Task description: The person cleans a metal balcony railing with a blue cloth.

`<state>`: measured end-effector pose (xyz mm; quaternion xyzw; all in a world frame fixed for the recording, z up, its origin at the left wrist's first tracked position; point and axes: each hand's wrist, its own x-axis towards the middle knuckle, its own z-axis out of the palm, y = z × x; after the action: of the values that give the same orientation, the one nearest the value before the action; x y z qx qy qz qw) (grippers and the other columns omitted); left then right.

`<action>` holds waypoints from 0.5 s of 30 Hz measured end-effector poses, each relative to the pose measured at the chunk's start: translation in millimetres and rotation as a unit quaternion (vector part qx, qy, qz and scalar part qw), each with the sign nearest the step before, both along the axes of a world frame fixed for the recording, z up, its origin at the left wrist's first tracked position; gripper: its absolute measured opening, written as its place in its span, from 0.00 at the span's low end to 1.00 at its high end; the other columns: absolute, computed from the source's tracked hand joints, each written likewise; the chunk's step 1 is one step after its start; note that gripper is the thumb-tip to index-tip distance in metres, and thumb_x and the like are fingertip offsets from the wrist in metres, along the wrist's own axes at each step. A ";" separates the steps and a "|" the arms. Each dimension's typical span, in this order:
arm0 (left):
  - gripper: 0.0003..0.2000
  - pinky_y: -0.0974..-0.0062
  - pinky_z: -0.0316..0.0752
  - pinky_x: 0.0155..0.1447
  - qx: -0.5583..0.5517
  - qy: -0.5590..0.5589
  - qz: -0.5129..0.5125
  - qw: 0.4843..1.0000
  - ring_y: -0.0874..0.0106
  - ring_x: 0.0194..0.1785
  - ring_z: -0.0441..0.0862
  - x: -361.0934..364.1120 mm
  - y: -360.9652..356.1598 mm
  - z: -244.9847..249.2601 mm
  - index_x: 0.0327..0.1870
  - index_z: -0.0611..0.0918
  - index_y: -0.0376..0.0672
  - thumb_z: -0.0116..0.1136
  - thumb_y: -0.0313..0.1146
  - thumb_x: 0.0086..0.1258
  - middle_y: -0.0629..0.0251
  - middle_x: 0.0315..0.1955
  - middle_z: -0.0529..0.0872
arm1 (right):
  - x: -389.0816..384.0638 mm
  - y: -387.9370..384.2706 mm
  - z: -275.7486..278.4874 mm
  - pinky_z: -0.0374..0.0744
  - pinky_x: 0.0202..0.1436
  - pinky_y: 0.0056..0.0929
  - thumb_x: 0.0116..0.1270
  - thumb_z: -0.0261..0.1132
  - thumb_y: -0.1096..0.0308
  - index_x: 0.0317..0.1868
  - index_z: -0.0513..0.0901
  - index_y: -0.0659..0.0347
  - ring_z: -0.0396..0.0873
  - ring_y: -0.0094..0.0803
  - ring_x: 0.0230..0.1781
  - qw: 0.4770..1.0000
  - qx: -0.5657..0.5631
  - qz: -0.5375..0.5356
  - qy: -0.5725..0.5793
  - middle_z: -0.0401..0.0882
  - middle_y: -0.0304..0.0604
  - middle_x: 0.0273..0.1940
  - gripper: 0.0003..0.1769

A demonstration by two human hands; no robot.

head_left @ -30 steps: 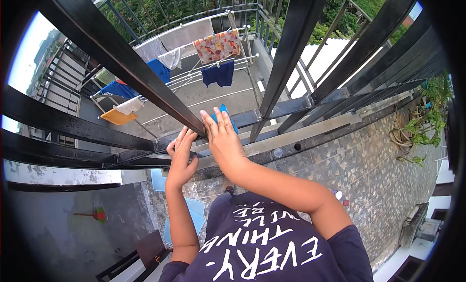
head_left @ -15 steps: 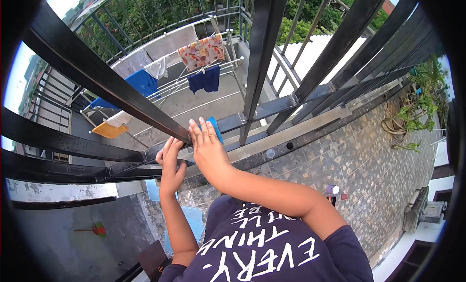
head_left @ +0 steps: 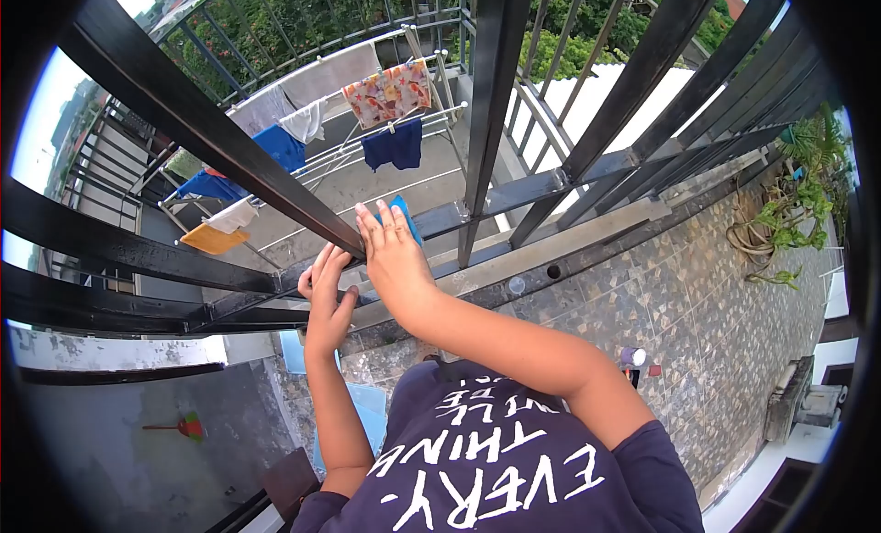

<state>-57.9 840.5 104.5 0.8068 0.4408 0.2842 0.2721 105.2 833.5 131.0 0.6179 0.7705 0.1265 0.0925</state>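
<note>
Black metal bars form a railing (head_left: 486, 120) in front of me. My right hand (head_left: 396, 258) lies on the lower rail beside a slanting bar, its fingers pressed over a blue piece (head_left: 405, 217) that looks like sandpaper or cloth and shows at the fingertips. Just left of it, my left hand (head_left: 328, 290) wraps round the same rail at the foot of that bar. Its palm side is hidden, and nothing else shows in it.
Beyond the railing stands a drying rack (head_left: 340, 148) hung with laundry. Light blue sheets (head_left: 367, 414) lie on the tiled floor (head_left: 587, 331) below. A purple-and-white container (head_left: 633, 356) and plants (head_left: 789, 221) are to the right; a red dustpan-like object (head_left: 189, 427) is at lower left.
The view has shifted slightly. My right hand's fingertips sit a little higher in the picture, still over the blue piece. My left hand keeps its place on the rail.
</note>
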 end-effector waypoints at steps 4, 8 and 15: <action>0.28 0.62 0.39 0.77 0.007 0.007 -0.006 1.000 0.66 0.82 0.56 -4.4 5.7 -6.3 0.66 0.74 0.39 0.60 0.27 0.61 0.57 0.73 0.72 | 8.9 -19.2 -4.7 0.48 0.84 0.50 0.73 0.56 0.61 0.79 0.58 0.68 0.50 0.52 0.82 0.999 -0.005 0.029 0.034 0.44 0.53 0.84 0.38; 0.29 0.61 0.38 0.78 0.005 0.007 -0.007 1.000 0.64 0.83 0.55 -3.1 4.0 -6.4 0.66 0.74 0.38 0.61 0.28 0.61 0.55 0.73 0.72 | 0.6 -2.8 -5.0 0.48 0.84 0.49 0.72 0.56 0.62 0.79 0.58 0.69 0.50 0.52 0.82 1.000 0.013 -0.001 0.016 0.45 0.53 0.83 0.38; 0.31 0.63 0.36 0.78 0.017 0.032 -0.018 0.999 0.63 0.82 0.53 -7.1 7.1 -9.0 0.69 0.72 0.39 0.61 0.29 0.60 0.55 0.74 0.69 | -0.3 -23.3 -7.5 0.52 0.83 0.49 0.72 0.56 0.63 0.77 0.61 0.72 0.54 0.52 0.81 0.994 -0.007 0.004 0.107 0.50 0.55 0.82 0.37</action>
<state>-65.0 847.6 95.5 0.8277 0.4300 0.2607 0.2490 104.9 810.2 123.6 0.6239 0.7795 0.0545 0.0138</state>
